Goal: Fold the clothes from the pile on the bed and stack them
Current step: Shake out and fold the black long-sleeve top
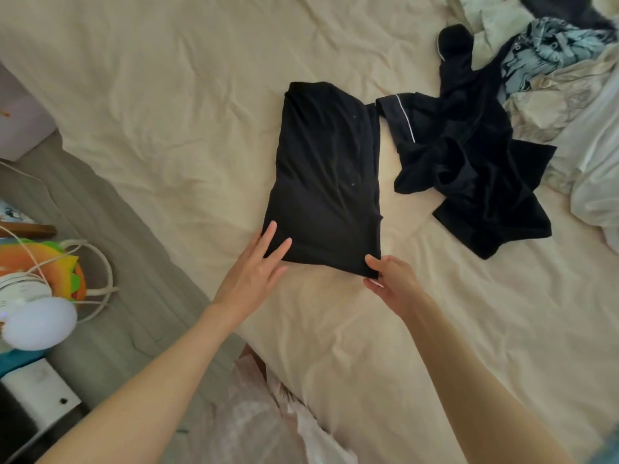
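A black garment (pixel 326 175) lies folded into a long narrow strip on the cream bed sheet (pixel 167 112). My left hand (pixel 258 272) rests with straight fingers on its near left corner. My right hand (pixel 390 276) pinches the near right corner between thumb and fingers. To the right lies a crumpled black garment with white piping (pixel 469 169). Behind that, at the far right, sits the pile of unfolded clothes: a blue patterned piece (pixel 549 48) and a beige one (pixel 549 105).
A white duvet (pixel 593 169) bunches at the right edge. Left of the bed stands a side table with a white round lamp (pixel 40 324), an orange and green object (pixel 43 262) and white cables (pixel 100 272). A grey mattress edge (pixel 117 246) runs diagonally.
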Demonstrator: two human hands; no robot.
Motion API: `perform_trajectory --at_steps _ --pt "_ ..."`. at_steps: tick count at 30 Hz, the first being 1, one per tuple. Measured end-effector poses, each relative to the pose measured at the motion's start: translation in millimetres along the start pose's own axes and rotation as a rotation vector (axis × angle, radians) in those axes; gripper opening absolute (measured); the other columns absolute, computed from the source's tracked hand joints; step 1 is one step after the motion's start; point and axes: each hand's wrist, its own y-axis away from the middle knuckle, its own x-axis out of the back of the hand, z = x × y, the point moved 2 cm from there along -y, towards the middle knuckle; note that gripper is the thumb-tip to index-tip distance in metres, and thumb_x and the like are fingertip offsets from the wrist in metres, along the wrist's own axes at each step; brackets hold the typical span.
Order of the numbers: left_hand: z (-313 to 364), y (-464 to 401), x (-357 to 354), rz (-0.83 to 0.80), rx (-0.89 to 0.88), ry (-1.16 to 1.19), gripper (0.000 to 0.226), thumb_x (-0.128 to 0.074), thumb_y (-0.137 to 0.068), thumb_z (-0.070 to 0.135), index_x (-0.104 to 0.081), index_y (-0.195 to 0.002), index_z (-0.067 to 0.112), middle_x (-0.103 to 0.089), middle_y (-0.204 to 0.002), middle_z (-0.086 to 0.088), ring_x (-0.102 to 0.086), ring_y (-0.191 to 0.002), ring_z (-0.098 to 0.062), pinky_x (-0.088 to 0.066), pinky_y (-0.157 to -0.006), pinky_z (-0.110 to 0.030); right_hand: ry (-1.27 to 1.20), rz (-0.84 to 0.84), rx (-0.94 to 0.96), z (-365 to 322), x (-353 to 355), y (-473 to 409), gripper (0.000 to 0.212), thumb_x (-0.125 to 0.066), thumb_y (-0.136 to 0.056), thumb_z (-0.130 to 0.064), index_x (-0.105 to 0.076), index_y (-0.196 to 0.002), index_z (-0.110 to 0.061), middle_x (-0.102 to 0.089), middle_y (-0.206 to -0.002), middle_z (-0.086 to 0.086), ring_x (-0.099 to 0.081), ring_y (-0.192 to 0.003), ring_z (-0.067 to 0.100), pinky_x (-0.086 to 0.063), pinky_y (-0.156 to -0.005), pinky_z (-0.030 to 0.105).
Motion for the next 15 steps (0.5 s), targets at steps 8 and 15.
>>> perform_trajectory --at_steps 8,15 --pt "-1.0 -16.6 -13.1 0.207 0.849 0.973 0.047 -0.061 -0.09 0.012 -0.042 -0.133 0.014 -0.053 -0.132 -0.002 -0.052 -0.12 -0.016 -0.043 -0.102 -0.03 -0.061 0.066 -0.003 15.0 -3.1 -9.2 0.012 -0.061 -0.091 -0.009 -0.052 -0.083 -0.006 -0.058 -0.101 0.008 -0.06 -0.091 0.021 -0.051 -0.067 0.026" --pt "-2.6 2.8 0.9 0.145 0.931 0.993 0.034 -0.066 -0.086 0.012 -0.054 -0.117 0.016 -0.064 -0.117 -0.008 -0.063 -0.102 -0.018 -0.053 -0.087 -0.032 -0.034 0.037 0.037 14.2 -0.7 14.5 0.008 -0.057 -0.093 -0.008 -0.054 -0.089 -0.003 -0.06 -0.105 0.012 -0.062 -0.092 0.02 -0.051 -0.062 0.02"
